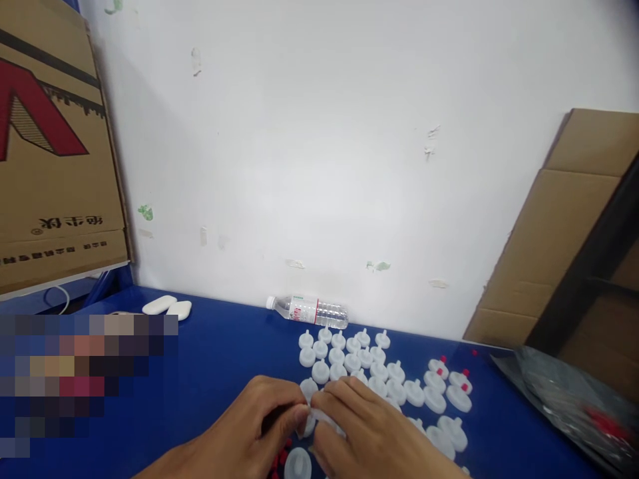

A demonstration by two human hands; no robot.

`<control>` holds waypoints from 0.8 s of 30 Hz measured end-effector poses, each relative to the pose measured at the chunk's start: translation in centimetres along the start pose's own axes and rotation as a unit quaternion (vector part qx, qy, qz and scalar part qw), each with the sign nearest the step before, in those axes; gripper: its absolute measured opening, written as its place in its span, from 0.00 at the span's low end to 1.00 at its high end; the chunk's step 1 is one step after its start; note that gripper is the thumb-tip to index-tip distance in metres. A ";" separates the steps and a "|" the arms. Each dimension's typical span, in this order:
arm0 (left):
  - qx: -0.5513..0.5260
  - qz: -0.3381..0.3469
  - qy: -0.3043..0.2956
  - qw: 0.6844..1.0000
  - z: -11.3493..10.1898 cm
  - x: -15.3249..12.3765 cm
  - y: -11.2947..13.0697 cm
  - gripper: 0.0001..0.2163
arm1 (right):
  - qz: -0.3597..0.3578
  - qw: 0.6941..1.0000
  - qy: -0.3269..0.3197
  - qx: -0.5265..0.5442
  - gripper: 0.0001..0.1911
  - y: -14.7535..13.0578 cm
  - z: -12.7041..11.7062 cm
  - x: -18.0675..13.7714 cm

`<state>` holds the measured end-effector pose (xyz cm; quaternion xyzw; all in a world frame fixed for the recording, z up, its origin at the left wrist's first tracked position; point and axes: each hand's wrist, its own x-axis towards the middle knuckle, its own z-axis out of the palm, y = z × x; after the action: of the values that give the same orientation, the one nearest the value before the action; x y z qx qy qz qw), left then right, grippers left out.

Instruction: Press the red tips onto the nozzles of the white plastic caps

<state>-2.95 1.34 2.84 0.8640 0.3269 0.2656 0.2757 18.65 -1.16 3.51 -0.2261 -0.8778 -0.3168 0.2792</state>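
Observation:
My right hand (362, 426) is closed around a white translucent nozzle cap (325, 418), mostly covered by the fingers. My left hand (262, 416) meets it from the left, thumb and forefinger pinched together at the cap's narrow end. Whatever is between those left fingertips is hidden. Under the hands lie small red plugs (283, 458), and beside them a loose white cap (298, 464). Many more white nozzle caps (337, 357) stand on the blue table (214, 359) beyond my hands. To the right, several caps with red tips (435, 381) form a separate group.
A clear plastic bottle (329, 313) lies against the white wall (319, 166). Two white oval objects (160, 305) rest at the back left. A grey plastic bag (574, 392) holding something red lies at right. Cardboard boxes (54, 179) flank both sides. A pixelated patch covers the lower left.

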 end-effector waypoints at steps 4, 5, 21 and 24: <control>0.000 0.001 0.013 1.000 0.4 -0.4 -0.2 0.26 | -0.006 1.000 0.009 -0.022 0.13 -0.5 -0.3 0.4; -0.001 -0.004 0.015 1.000 0.5 -0.4 -0.2 0.26 | -0.008 1.000 0.015 -0.023 0.13 -0.5 -0.4 0.5; 0.014 -0.017 -0.005 1.000 1.4 -0.5 0.9 0.25 | -0.035 0.999 0.017 -0.008 0.11 0.0 -0.6 0.1; 0.072 -0.013 0.011 0.997 -0.3 -0.6 1.9 0.25 | -0.002 1.000 -0.023 0.014 0.09 2.4 -1.6 -0.3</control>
<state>-2.74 -0.17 4.14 0.8742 0.3596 0.2470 0.2130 20.85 -0.63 5.40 -0.2279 -0.8887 -0.2994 0.2619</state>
